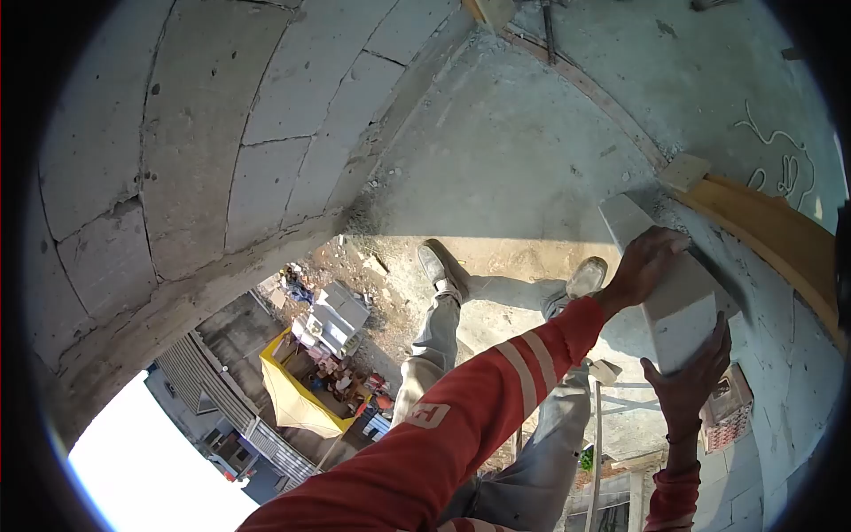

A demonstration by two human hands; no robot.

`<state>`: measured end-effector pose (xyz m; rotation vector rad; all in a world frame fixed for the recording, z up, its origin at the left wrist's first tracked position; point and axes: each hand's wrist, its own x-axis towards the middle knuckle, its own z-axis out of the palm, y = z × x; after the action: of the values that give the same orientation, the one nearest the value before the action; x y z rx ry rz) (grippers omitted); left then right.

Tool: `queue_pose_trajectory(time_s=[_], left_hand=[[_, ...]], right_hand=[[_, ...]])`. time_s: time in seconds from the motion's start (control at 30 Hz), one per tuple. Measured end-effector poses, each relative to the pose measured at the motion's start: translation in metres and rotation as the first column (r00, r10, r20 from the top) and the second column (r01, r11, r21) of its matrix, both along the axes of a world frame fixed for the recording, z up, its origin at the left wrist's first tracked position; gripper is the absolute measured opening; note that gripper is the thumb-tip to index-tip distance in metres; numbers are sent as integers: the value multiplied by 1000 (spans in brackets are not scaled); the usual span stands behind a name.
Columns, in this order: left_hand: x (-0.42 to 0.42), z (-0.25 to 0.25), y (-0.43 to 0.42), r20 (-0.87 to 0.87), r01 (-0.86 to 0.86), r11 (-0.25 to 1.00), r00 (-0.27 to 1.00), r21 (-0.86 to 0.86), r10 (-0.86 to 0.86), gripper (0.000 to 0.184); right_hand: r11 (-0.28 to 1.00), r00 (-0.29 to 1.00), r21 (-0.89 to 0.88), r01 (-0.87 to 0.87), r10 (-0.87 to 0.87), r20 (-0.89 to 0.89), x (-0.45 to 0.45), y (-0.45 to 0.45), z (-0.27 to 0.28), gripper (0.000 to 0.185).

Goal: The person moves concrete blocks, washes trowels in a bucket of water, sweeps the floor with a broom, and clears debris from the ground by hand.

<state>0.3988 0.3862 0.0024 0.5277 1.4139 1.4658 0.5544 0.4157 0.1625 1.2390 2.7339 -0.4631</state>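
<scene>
A pale grey concrete block sits at the right, beside the wall, between my two hands. My left hand reaches across from the lower left in a red sleeve with light stripes, its fingers curled over the block's upper side. My right hand presses against the near end, thumb on one side and fingers on the other. The block appears to rest along the wall's lower edge; its underside is hidden. Below it stands a long-handled tool with a light head, close to my leg.
A wall of large grey blocks rises at the left. My shoes stand on a sunlit ledge. Far below lie a yellow canopy, rubble and roofs, past an open drop. A wooden board and white cord lie at the right.
</scene>
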Motion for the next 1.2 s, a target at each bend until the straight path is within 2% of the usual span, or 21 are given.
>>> queue_pose_trajectory(time_s=[0.03,0.07,0.13,0.17,0.23,0.27,0.33,0.43,0.57,0.6,0.67,0.77,0.8,0.83,0.87,0.9,0.97,1.03,1.07,1.13,1.2], left_hand=[[-5,4,-17,256,-86,996,964,36,74,39],[-11,7,-24,253,-110,993,963,41,96,39],[-15,6,-33,-9,-154,988,988,-7,154,37],[-10,8,-35,11,-184,983,983,-2,184,37],[-6,9,-36,-228,-295,945,939,-144,258,38],[-9,11,-49,-211,-317,940,934,-124,287,38],[-22,11,-92,-109,-319,886,948,-337,300,43],[-33,-46,-192,227,-375,834,842,-406,489,51],[-74,-86,-331,302,-390,654,657,-648,691,65],[-88,-87,-355,296,-359,575,592,-735,749,65],[-113,-109,-411,376,-258,619,605,-742,702,71],[-109,-207,-499,261,-451,629,641,-633,722,79],[-151,-164,-496,320,-429,546,493,-720,809,84],[-177,-147,-500,290,-477,521,475,-708,830,86],[-192,-136,-508,260,-518,491,455,-700,851,87],[-204,-133,-515,345,-722,457,313,-519,885,89],[-234,-126,-554,346,-769,390,233,-506,909,83],[-250,-135,-567,21,-855,184,199,-484,980,78],[-257,-134,-568,9,-856,182,203,-485,979,78],[-274,-136,-550,-252,-767,48,269,-640,930,79],[-290,-147,-522,-261,-747,38,280,-664,924,79]], right_hand=[[999,999,28,-32,32,0,-6,-13,-4,108],[996,998,57,-64,64,0,-12,-25,-8,110],[996,996,77,46,-52,66,-24,-41,-9,109],[996,996,86,14,-21,85,-25,-46,-9,109],[980,973,4,201,-200,116,-31,-48,-7,107],[969,961,-17,246,-242,135,-41,-51,-2,107],[981,974,23,193,-194,119,-66,-66,-4,107],[985,979,98,145,-157,130,-130,-103,6,106],[992,965,16,126,-127,228,-214,-163,64,102],[998,970,-41,51,-40,240,-228,-175,86,101],[995,965,-92,-24,47,257,-245,-184,126,100],[949,976,-293,-118,165,142,-260,-170,165,108],[905,985,-420,-71,130,114,-266,-160,170,110],[840,992,-542,-29,92,88,-271,-150,171,112],[801,992,-595,67,9,124,-274,-139,164,111],[753,984,-637,163,-74,164,-277,-128,158,111],[634,986,-755,167,-86,146,-298,-100,105,116],[510,985,-847,149,-153,81,-328,-80,29,109],[451,979,-884,122,-203,32,-343,-72,-17,102],[478,970,-878,24,-225,-96,-389,-59,-111,89],[453,976,-888,-75,-149,-159,-421,-34,-201,83]])
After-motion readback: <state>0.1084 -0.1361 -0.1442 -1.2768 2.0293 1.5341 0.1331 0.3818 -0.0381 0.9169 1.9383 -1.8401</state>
